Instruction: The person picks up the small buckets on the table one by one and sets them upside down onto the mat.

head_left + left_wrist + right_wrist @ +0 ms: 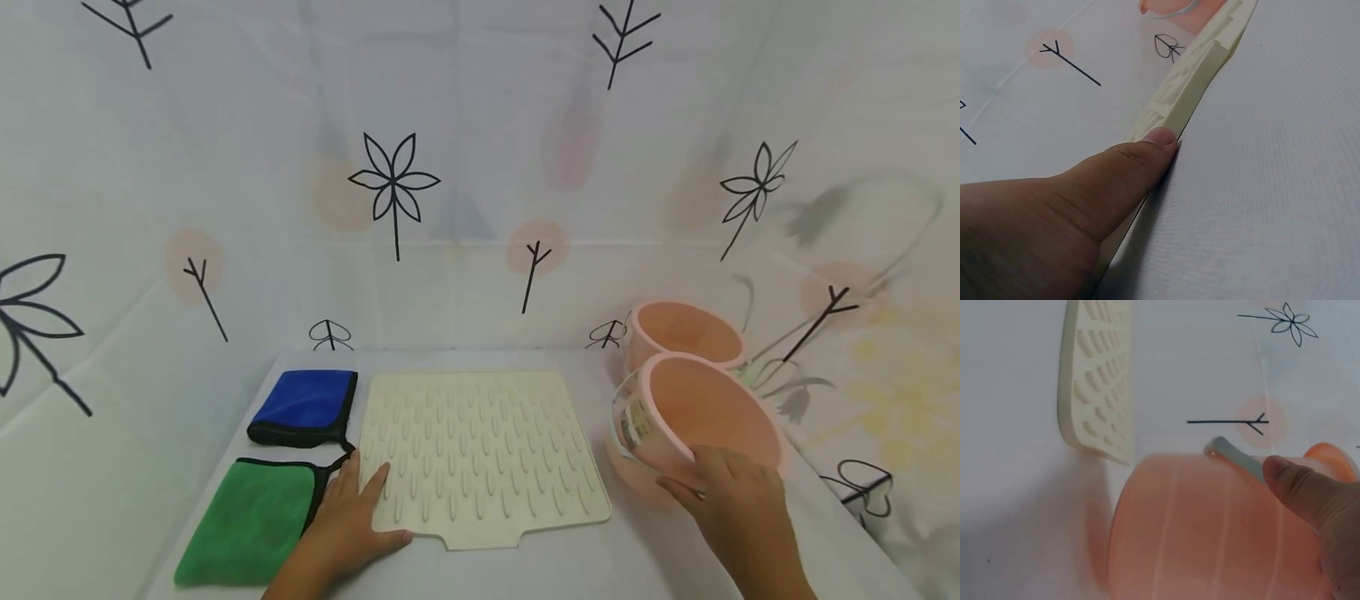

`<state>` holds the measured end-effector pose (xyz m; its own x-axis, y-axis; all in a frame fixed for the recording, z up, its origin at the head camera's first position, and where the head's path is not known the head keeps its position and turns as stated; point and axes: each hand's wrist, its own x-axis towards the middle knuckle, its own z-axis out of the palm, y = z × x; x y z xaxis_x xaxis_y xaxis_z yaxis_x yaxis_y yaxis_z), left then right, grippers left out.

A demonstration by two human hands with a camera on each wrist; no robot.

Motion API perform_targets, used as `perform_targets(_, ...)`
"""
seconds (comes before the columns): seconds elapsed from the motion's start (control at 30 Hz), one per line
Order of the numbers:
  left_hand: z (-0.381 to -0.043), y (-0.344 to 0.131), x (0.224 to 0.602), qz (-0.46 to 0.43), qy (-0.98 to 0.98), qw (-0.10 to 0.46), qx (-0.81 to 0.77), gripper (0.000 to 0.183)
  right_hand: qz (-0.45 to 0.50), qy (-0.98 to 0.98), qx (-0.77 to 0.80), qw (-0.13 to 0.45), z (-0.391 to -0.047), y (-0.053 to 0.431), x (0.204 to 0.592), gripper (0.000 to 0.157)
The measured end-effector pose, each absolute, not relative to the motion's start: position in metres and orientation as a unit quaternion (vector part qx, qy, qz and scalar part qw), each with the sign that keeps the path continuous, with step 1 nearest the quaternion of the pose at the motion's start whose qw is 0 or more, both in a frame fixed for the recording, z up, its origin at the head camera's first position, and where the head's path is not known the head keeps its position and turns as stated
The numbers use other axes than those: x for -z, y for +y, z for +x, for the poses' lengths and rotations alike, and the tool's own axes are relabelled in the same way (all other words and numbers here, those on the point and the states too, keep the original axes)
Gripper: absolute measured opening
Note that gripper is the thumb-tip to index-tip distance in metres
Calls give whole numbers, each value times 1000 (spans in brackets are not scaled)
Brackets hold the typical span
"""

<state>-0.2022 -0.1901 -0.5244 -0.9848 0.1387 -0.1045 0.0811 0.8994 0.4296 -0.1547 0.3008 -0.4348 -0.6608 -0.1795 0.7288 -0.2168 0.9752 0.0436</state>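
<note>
A cream ribbed board (480,450), likely a washboard, lies flat in the middle of the table. My left hand (348,521) rests at its near left corner, fingers spread and straight. In the left wrist view the thumb (1129,169) touches the board's side edge (1194,94). My right hand (738,508) grips the near rim of a pink bucket (712,408), which is tilted with its mouth toward me. In the right wrist view, the bucket's pale handle (1235,456) lies against its wall, by the thumb (1304,487).
A second pink bucket (682,329) stands behind the held one. Left of the board lie a folded blue cloth (303,400) and a folded green cloth (243,521), both with black edging. A patterned white curtain (465,167) closes off the back and sides.
</note>
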Motion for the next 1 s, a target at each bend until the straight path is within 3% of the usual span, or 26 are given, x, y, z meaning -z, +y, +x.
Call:
perform_targets(0.47, -203, -188, 524, 58, 971, 71, -221, 119, 138, -873, -82, 460, -169, 277, 439, 84)
perform_targets(1.0, -203, -188, 524, 58, 973, 68, -215, 120, 127, -855, -157, 478, -186, 245, 451, 91)
